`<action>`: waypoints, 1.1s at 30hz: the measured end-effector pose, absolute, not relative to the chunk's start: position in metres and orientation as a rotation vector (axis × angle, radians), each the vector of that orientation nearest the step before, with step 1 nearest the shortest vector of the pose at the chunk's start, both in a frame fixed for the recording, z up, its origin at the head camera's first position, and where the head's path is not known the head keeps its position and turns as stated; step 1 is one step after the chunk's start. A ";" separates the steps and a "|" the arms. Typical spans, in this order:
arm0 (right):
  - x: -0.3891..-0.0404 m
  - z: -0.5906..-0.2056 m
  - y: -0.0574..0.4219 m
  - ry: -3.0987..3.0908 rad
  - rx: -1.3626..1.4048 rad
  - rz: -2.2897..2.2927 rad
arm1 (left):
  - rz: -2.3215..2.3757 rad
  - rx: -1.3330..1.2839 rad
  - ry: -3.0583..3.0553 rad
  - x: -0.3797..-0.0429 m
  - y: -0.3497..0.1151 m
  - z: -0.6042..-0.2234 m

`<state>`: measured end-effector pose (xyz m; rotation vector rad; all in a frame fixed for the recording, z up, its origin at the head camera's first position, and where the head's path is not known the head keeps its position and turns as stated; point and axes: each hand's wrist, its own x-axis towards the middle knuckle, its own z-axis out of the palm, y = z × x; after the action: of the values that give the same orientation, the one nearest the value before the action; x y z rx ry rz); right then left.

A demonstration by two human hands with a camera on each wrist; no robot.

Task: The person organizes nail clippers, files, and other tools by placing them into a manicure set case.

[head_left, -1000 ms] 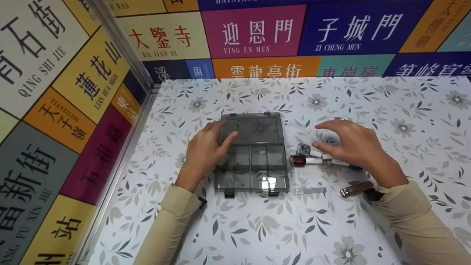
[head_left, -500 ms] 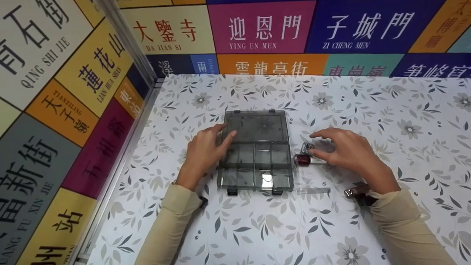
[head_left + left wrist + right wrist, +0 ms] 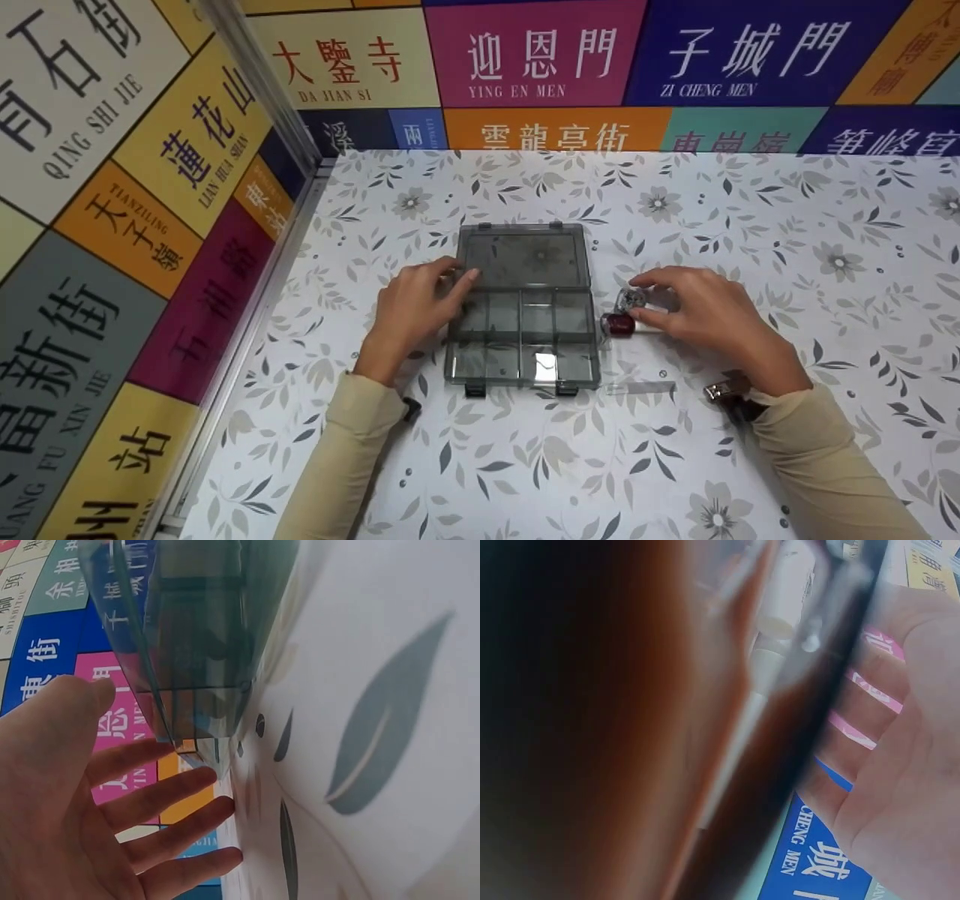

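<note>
A smoky see-through compartment box [image 3: 523, 315] lies open on the table, its lid [image 3: 525, 259] folded back away from me. At its left edge is my left hand [image 3: 412, 315], thumb over the side. In the left wrist view the left fingers [image 3: 161, 799] are straight and spread beside the box wall. Right of the box, my right hand [image 3: 709, 315] has thumb and index finger around a glittery nail polish bottle [image 3: 632, 300]. A dark red nail polish bottle [image 3: 619, 325] lies just in front of it, its white cap partly hidden by the hand.
A nail clipper [image 3: 726, 390] lies by the right cuff, and a thin clear strip [image 3: 646, 388] lies right of the box. A large blurred brown shape [image 3: 630, 720] blocks much of the right wrist view. Sign-covered panels [image 3: 525, 52] border the table.
My right hand has moved down and left onto the glittery bottle, its thumb and index finger closing around it. The left hand stays by the box. The head view has shifted slightly.
</note>
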<state>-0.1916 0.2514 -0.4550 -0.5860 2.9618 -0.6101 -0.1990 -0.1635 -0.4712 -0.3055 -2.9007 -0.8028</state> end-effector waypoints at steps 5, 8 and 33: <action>-0.192 -0.454 0.251 2.938 -0.590 -0.624 | -0.830 -0.334 -2.900 -0.199 -0.167 -0.470; -0.193 -0.455 0.251 2.930 -0.601 -0.631 | -0.857 -0.343 -2.914 -0.199 -0.170 -0.470; -0.192 -0.458 0.248 2.853 -0.559 -0.729 | -0.932 -0.425 -2.983 -0.195 -0.176 -0.467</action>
<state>-0.1922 0.2482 -0.4577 -0.5594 2.8530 -0.7289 -0.1946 -0.1763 -0.4673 -0.4246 -2.9826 -0.9317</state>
